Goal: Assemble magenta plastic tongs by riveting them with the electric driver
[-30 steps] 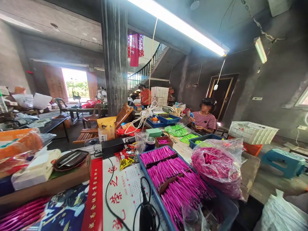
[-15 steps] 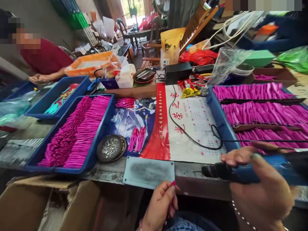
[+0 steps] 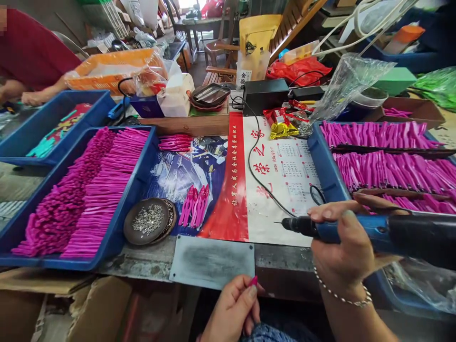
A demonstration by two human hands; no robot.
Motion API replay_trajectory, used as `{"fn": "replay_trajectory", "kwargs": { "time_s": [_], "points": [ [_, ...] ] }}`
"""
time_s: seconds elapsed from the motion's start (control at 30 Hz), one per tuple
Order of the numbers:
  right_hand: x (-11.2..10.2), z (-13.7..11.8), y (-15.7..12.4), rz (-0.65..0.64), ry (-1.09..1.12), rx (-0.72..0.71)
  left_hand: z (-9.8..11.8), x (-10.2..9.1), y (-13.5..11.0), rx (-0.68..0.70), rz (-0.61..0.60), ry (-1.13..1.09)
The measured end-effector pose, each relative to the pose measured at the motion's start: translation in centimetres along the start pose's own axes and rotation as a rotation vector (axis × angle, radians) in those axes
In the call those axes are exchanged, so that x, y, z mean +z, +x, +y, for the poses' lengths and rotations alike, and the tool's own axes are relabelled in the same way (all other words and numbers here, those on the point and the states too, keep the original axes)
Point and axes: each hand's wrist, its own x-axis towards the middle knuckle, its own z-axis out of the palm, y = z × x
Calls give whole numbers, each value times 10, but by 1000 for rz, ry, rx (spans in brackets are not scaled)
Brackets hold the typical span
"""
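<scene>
My left hand (image 3: 233, 308) is closed at the front edge of the bench, pinching a small pink plastic piece (image 3: 254, 281) whose tip sticks up between thumb and forefinger. The rest of the piece is hidden by my fingers. Wrapped in my right hand (image 3: 344, 251) is a blue and black electric screwdriver (image 3: 370, 227), its thin bit pointing left above the bench. Just behind my left hand lies a grey metal plate (image 3: 213, 261) with a dark smudged middle. Left of that, a round dish (image 3: 128, 227) holds many tiny shiny metal parts. Several pink pieces (image 3: 194, 206) lie beside the dish.
A blue tray (image 3: 137, 190) of pink pieces stands on the left, another blue tray (image 3: 329, 166) on the right. A black cord (image 3: 261, 178) crosses the printed calendar sheet (image 3: 278, 194). A co-worker's arm (image 3: 44, 92) shows far left. An open cardboard box (image 3: 96, 304) sits below the bench.
The screwdriver and my right hand have moved left and slightly up in the picture. My left hand keeps its pinch on the pink piece. The view has tilted down and closer.
</scene>
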Motion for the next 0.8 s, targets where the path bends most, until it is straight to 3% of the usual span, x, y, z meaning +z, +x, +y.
{"fn": "replay_trajectory", "kwargs": {
  "time_s": [0.23,0.57,0.8],
  "points": [
    [11,18,7,-73,23,-144,-1,0,2,-32,-45,-4],
    [2,32,7,-227,30,-59,0,-2,1,-76,-56,-63],
    [10,29,11,-175,-33,-88,8,-2,-2,-115,-54,-57]
  ]
}}
